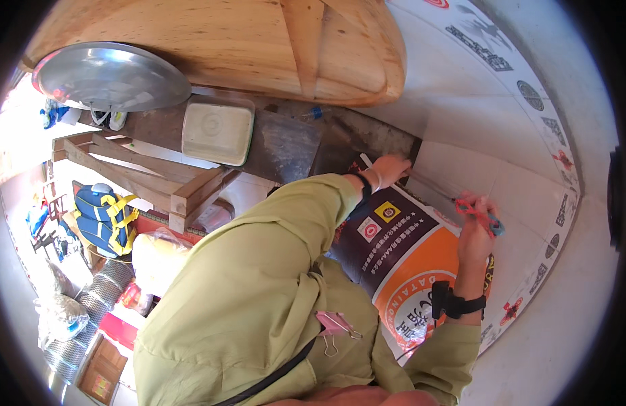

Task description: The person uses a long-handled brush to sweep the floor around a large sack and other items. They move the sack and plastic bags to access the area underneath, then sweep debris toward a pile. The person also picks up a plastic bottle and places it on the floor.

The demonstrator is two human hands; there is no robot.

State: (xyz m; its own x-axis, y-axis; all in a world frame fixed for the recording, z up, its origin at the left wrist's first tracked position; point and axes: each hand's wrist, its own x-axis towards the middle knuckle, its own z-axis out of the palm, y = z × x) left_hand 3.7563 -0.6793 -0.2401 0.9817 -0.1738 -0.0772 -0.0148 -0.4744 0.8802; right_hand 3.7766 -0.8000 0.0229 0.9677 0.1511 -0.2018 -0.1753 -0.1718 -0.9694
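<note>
A large printed sack [394,254], dark with an orange band, stands against the tiled wall in front of me. My left hand [390,170] is curled over its top edge, beside a short white strip [365,160]. Higher on the wall side, my right hand [476,213] is closed around what look like scissors [461,204] with red and blue handles. Their thin blades point towards my left fingers; blur hides whether they are parted or touch anything. Black bands are on both wrists, and a pink binder clip [335,325] hangs on the green garment.
A big wooden board [216,45] and a metal basin [115,76] lie beyond. A lidded pale container [216,129] rests on a dark surface, beside a wooden frame [181,200]. A blue and yellow backpack [102,218] and a wire mesh roll [99,289] are at left.
</note>
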